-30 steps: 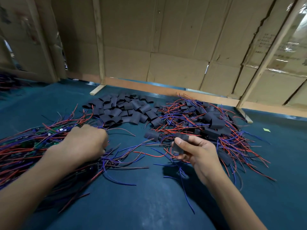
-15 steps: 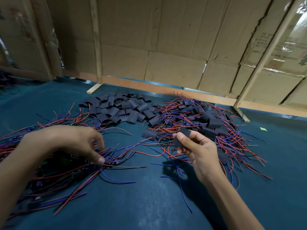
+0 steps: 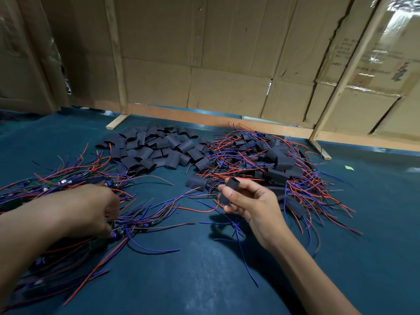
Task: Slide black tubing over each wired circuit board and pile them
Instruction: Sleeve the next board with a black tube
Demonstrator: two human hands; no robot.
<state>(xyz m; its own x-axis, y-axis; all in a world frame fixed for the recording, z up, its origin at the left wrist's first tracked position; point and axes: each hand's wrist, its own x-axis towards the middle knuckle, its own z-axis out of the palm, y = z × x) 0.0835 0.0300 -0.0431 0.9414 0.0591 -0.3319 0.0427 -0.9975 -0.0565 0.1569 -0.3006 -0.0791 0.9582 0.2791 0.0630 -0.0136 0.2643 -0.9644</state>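
Note:
My right hand pinches one short piece of black tubing between thumb and fingers, a little above the table. My left hand reaches down into the heap of bare circuit boards with red and blue wires at the left, its fingertips closed around a small board near the heap's right edge. Loose black tubing pieces lie in a pile at the back centre. Right of them lies the pile of sleeved boards with their wires spread out.
The table is covered in dark teal cloth. A cardboard wall with wooden slats stands along the far edge. One single tubing piece lies between the piles. A small green scrap lies at the right.
My left hand has moved right and down along the heap and closed its fingertips on a board. My right hand has lifted the tubing piece slightly and turned it more upright.

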